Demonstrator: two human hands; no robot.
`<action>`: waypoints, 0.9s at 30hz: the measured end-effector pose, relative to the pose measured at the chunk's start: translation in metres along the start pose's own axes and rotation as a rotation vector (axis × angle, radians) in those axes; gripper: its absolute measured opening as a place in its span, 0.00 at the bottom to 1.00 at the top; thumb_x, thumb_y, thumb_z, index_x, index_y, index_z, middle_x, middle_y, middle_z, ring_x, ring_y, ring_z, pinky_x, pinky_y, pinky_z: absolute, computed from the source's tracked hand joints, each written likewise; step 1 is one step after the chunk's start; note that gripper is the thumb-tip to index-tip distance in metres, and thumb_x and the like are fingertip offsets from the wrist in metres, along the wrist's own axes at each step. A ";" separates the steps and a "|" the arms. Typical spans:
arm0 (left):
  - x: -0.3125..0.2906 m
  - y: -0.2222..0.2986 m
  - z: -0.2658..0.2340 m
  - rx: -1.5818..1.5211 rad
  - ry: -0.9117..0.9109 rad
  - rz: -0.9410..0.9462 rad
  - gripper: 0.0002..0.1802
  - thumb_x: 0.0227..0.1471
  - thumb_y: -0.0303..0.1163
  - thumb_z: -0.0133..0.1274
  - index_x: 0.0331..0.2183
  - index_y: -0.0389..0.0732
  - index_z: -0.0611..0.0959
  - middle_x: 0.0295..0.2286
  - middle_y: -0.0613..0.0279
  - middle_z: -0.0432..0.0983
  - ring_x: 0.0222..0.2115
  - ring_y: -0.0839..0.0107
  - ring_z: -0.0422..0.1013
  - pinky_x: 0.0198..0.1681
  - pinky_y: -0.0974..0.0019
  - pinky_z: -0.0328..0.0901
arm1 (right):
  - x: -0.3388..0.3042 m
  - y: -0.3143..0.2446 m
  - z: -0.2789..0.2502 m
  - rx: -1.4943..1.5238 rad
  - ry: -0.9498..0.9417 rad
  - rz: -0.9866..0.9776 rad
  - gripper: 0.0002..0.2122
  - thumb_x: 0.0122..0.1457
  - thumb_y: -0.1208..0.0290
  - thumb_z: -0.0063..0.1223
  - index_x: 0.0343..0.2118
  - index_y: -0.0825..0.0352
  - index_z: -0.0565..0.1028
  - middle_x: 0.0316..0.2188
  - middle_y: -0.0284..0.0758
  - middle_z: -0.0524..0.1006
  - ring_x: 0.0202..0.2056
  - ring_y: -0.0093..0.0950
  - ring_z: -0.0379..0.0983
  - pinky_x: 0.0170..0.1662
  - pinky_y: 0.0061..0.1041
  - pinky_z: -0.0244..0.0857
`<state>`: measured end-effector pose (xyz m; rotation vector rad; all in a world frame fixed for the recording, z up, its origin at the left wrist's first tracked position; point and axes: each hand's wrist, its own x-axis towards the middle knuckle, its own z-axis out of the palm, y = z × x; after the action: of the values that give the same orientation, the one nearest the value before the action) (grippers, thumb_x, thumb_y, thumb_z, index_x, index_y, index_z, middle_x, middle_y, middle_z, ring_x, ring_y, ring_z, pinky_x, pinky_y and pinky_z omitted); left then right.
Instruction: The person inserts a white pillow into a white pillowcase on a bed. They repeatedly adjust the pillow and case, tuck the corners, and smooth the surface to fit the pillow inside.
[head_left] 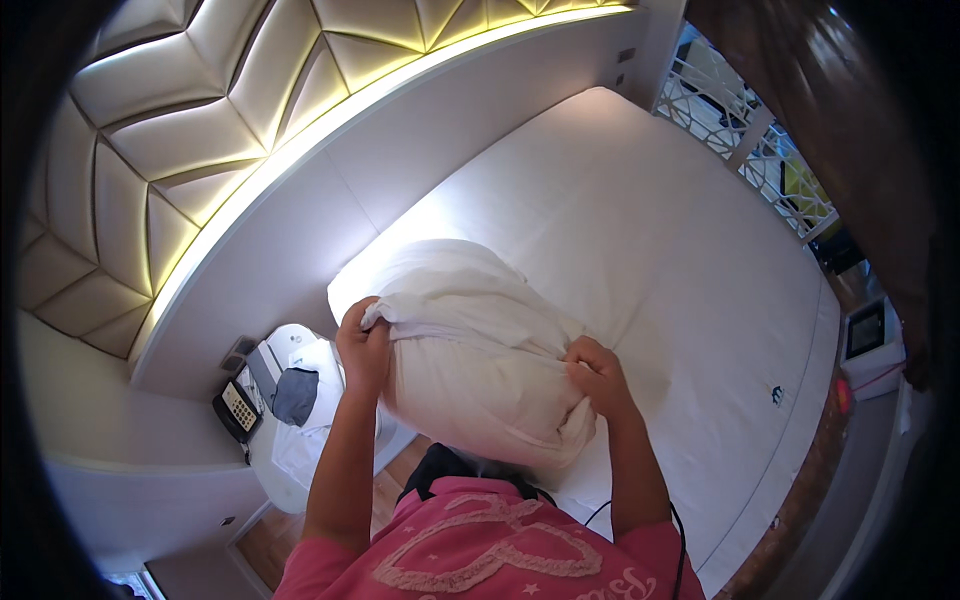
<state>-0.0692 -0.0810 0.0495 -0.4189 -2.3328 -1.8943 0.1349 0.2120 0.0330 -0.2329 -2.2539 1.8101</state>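
Clearly the pillow is soft and light: it sags and bulges between the two hands and creases wherever fingers press in. It sits at the near corner of the bed, its lower end hanging over the mattress edge toward six o'clock, just in front of the person's chest. The left hand, at nine o'clock of the pillow, has its grip closed on a bunched fold of the white case at the upper edge. The right hand, at four o'clock, has its grip closed on a pinch of cloth at the lower right corner. Loose fabric like this probably slides over the filling, so a hold on the case alone may slip; the corners and the hem give the firmest purchase. A nightstand with a phone stands at eight o'clock, apart from the pillow
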 end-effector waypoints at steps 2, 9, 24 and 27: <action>0.008 0.014 0.001 0.054 0.017 -0.044 0.15 0.53 0.14 0.50 0.43 0.33 0.82 0.34 0.64 0.80 0.35 0.77 0.73 0.42 0.74 0.67 | -0.005 -0.018 -0.001 0.155 -0.031 -0.048 0.07 0.51 0.71 0.57 0.24 0.66 0.70 0.26 0.30 0.70 0.34 0.25 0.65 0.42 0.27 0.59; 0.051 -0.030 0.009 -0.004 0.002 -0.095 0.09 0.51 0.20 0.57 0.37 0.35 0.85 0.30 0.67 0.79 0.32 0.79 0.72 0.38 0.74 0.67 | -0.024 -0.018 0.005 0.198 -0.095 0.072 0.09 0.52 0.71 0.59 0.23 0.66 0.70 0.25 0.28 0.69 0.33 0.24 0.64 0.41 0.25 0.58; 0.068 -0.045 -0.008 0.234 0.036 -0.123 0.08 0.54 0.25 0.57 0.38 0.35 0.84 0.31 0.60 0.81 0.33 0.74 0.75 0.40 0.68 0.68 | -0.007 -0.002 0.053 -0.476 0.018 -0.237 0.20 0.45 0.67 0.69 0.37 0.65 0.70 0.35 0.40 0.71 0.40 0.43 0.66 0.46 0.39 0.59; 0.064 -0.069 -0.024 0.280 0.006 -0.101 0.12 0.53 0.24 0.56 0.42 0.35 0.82 0.34 0.56 0.81 0.35 0.70 0.76 0.41 0.66 0.68 | 0.006 0.013 0.068 -0.483 0.134 -0.307 0.15 0.47 0.72 0.64 0.34 0.65 0.69 0.30 0.40 0.70 0.36 0.44 0.66 0.42 0.39 0.60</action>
<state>-0.1519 -0.1082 0.0060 -0.2708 -2.6084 -1.5671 0.1095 0.1531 0.0072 -0.0793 -2.4341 1.0560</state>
